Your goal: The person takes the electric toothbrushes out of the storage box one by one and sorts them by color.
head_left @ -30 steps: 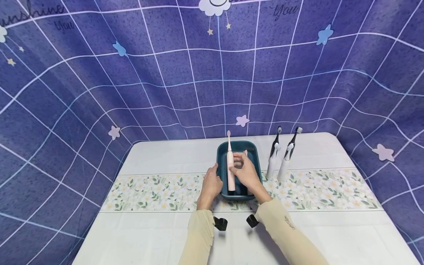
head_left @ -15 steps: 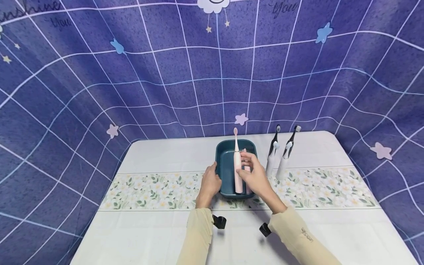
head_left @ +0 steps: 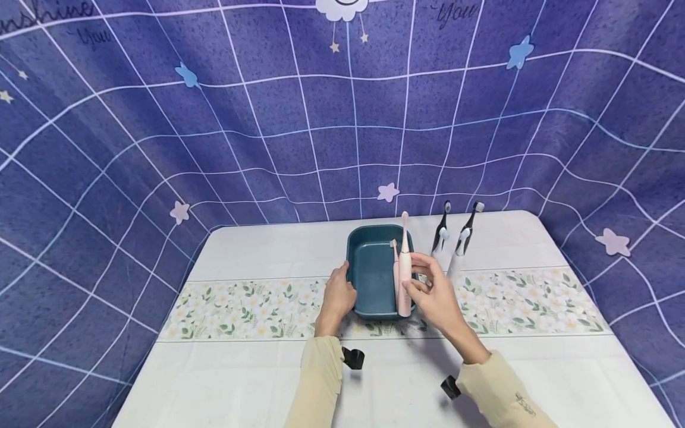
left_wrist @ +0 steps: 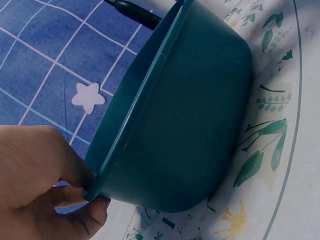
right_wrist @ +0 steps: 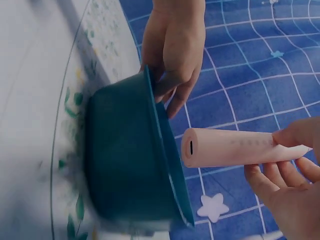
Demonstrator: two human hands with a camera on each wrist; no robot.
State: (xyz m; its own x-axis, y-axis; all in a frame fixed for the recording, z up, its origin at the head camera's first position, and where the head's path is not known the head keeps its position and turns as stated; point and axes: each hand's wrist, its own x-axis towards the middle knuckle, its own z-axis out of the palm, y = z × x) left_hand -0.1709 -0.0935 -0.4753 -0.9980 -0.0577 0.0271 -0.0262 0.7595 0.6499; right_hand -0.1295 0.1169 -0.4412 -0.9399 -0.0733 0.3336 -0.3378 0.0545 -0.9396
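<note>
My left hand (head_left: 338,295) pinches the left rim of a dark teal plastic tub (head_left: 371,273); in the left wrist view, thumb and fingers (left_wrist: 94,212) clasp the rim of the tub (left_wrist: 185,115). With thumb and fingertips, my right hand (head_left: 434,294) holds a pale pink electric toothbrush (head_left: 405,285) upright over the tub's right side, brush head up. The right wrist view shows the base of this electric toothbrush (right_wrist: 225,147) beyond the tub's rim. A second pink toothbrush (head_left: 396,261) is inside the tub along its right wall, partly hidden behind the held one.
Right of the tub stand two black electric toothbrushes (head_left: 442,229) and two white ones (head_left: 461,246), close to my right hand. A white cloth with a floral band (head_left: 246,312) covers the table. Behind hangs a purple-blue curtain (head_left: 257,148) with grid lines and stars.
My right hand has carried the pink electric toothbrush rightward across the tub, from its middle to its right side. The second toothbrush has come into view. My left hand stays at the rim.
</note>
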